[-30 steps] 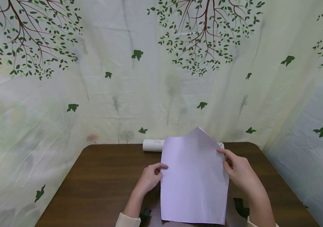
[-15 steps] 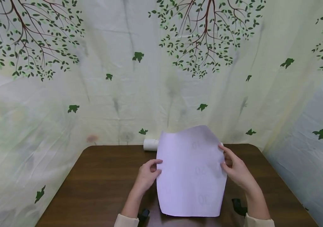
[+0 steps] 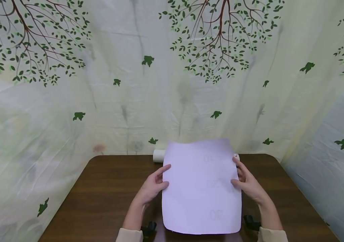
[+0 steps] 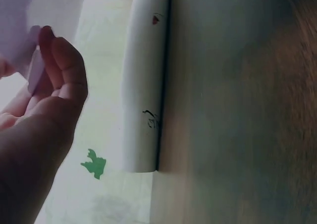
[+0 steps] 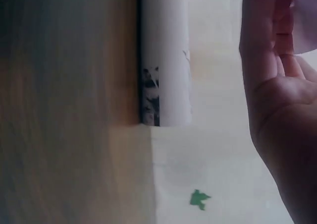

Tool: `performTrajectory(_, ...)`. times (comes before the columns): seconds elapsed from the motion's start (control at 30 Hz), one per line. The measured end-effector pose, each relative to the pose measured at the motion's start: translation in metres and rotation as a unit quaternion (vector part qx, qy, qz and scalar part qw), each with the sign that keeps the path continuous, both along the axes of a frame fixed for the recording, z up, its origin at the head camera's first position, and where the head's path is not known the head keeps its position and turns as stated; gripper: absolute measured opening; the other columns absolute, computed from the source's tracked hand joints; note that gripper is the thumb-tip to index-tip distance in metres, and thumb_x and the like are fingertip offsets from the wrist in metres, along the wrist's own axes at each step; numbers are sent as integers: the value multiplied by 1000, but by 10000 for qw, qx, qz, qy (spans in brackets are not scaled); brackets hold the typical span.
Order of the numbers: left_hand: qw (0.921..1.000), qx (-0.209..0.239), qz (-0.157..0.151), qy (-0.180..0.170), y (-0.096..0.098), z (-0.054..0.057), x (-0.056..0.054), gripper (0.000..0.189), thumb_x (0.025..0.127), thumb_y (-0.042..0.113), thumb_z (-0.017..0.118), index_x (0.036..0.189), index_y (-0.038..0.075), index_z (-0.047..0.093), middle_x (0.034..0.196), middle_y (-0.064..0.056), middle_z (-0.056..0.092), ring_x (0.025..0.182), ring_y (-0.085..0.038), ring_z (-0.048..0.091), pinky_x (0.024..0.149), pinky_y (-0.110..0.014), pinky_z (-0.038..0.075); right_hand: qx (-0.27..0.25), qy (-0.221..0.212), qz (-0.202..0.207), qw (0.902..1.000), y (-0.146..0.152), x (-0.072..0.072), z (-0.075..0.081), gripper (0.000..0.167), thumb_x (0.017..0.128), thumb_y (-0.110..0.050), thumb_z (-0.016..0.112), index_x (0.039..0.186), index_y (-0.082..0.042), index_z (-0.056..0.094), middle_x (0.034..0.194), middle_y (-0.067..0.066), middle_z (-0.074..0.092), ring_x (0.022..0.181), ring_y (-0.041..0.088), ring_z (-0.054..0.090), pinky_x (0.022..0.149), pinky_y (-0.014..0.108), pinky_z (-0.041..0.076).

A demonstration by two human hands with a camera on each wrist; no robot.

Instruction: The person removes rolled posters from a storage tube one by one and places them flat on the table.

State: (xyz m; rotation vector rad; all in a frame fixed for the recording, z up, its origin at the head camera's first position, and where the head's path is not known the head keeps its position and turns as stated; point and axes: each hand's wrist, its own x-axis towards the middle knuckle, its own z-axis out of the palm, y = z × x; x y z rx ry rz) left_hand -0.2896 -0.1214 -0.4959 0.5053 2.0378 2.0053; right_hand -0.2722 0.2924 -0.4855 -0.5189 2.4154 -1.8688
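A white sheet of paper (image 3: 200,195) is held up, gently bowed, between the two hands in the head view. Faint mirrored numbers show through along its right half. My left hand (image 3: 151,187) pinches its left edge, thumb on the near face. On the opposite edge, my right hand (image 3: 250,185) grips it, thumb also in front. The left wrist view has the left hand (image 4: 62,75) with fingers curled at the paper (image 4: 17,26). In the right wrist view, the right hand (image 5: 285,95) holds the paper (image 5: 307,16) at the frame's edge.
Behind the sheet, a white roll (image 3: 158,156) with dark printed marks lies along the far edge of the brown wooden table (image 3: 105,195). A curtain (image 3: 135,111) with leaf and branch patterns hangs beyond. Black wrist mounts (image 3: 252,222) sit below the forearms.
The sheet has shifted left and its folded-up top right corner has flattened out. Faint numbers have come into view. The left hand has moved left and up along the edge.
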Motion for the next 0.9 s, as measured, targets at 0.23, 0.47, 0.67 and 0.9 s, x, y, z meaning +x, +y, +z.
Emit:
performTrajectory(0.23, 9986, 515, 48, -114, -6, 4, 0, 69, 101, 1, 63, 165, 12, 37, 167, -22, 38, 128, -17, 60, 100, -25, 57, -456, -476, 478, 9967, -5, -6, -13, 95, 104, -3, 62, 171, -16, -4, 146, 29, 56, 107, 13, 75, 87, 33, 63)
performTrajectory(0.47, 9967, 781, -20, -198, -11, 3, -1, 80, 99, 6, 70, 168, 15, 29, 165, -24, 38, 127, -10, 63, 99, -28, 59, -1152, -611, 812, 9881, -9, -5, -16, 95, 106, -3, 59, 172, -24, -7, 133, -11, 71, 111, 15, 77, 92, 34, 63)
performTrajectory(0.67, 9959, 772, -374, -292, -14, 5, 2, 94, 96, 8, 75, 170, 28, 21, 166, -19, 40, 132, -16, 61, 100, -34, 59, -1802, -504, 1275, 9740, -9, -4, -14, 94, 107, 1, 52, 170, -23, -12, 132, -7, 74, 111, 15, 77, 90, 35, 63)
performTrajectory(0.9, 9960, 443, -648, -428, -16, 3, 4, 100, 95, 12, 77, 171, 30, 14, 159, -20, 46, 130, -21, 63, 100, -36, 59, -1507, -678, 1354, 9769, -3, -4, -17, 95, 106, 2, 53, 169, -16, -16, 133, -10, 74, 112, 14, 77, 91, 34, 63)
